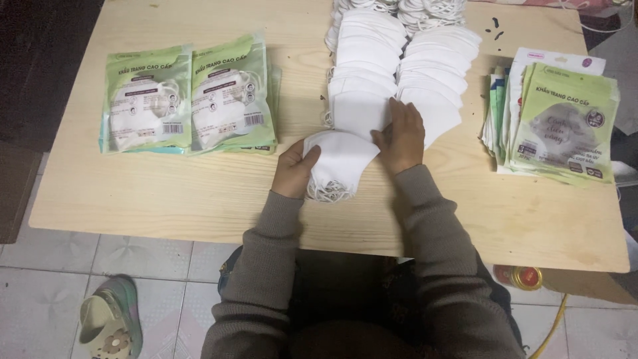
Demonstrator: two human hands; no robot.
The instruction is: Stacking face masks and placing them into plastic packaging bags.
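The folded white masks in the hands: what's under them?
Under the small stack of masks hang white ear loops over the wooden table. How many masks lie beneath the top one is hidden.
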